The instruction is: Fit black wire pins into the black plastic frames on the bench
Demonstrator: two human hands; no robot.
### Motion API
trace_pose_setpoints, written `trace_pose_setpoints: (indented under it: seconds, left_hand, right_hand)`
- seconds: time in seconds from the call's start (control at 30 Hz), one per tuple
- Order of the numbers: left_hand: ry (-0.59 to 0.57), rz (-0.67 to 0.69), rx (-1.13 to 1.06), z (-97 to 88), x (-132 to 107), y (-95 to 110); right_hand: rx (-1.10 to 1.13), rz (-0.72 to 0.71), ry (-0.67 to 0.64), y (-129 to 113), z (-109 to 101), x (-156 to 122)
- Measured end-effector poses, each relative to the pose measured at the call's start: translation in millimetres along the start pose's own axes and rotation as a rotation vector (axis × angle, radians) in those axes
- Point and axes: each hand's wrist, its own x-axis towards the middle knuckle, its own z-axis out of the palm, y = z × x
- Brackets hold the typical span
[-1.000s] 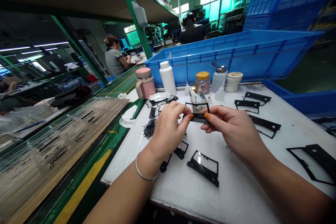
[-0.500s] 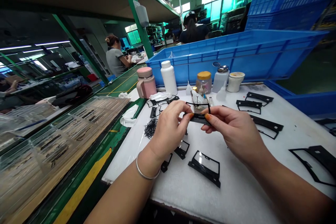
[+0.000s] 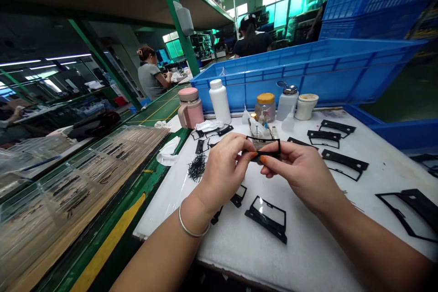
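Observation:
A black plastic frame is held up between my two hands above the white work surface. My left hand pinches its left end between thumb and fingers. At the other end, my right hand grips it, thumb in front; the fingers cover much of the lower bar. Below lies a similar black frame with a clear window. More black frames rest to the right of my right hand. Beside my left hand is a heap of thin black strips.
Behind my hands stand a pink mug, a white bottle, a yellow-lidded jar, a pump bottle and a white tub. A large blue crate backs them. Left lies a clear compartment tray. Two co-workers sit farther off.
My hands have shifted slightly right with the frame. My right thumb has slid left along the lower bar, and the frame's right side now shows more.

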Motion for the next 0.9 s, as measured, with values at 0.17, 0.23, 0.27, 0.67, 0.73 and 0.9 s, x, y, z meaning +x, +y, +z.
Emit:
trace_pose_setpoints:
  seconds: [0.17, 0.23, 0.27, 0.67, 0.73, 0.9]
  left_hand:
    - [0.003, 0.039, 0.021, 0.4, 0, -1]
    - [0.009, 0.053, 0.003, 0.5, 0, -1]
    - [0.014, 0.051, -0.014, 0.6, -1, -1]
    - [-0.021, -0.393, -0.782, 2.7, 6, -12]
    - [-0.046, -0.406, -0.830, 2.7, 6, -15]
    - [-0.057, -0.444, -0.867, 3.0, 5, -19]
  right_hand:
    - [0.032, -0.031, -0.014, -1, 0, -1]
    - [0.046, -0.030, -0.014, -3, 0, -1]
    - [0.047, -0.027, -0.013, -3, 0, -1]
    - [0.046, -0.030, -0.010, -2, 0, -2]
    - [0.065, -0.025, -0.013, -2, 0, -2]
    - [0.076, 0.013, -0.033, -4, 1, 0]
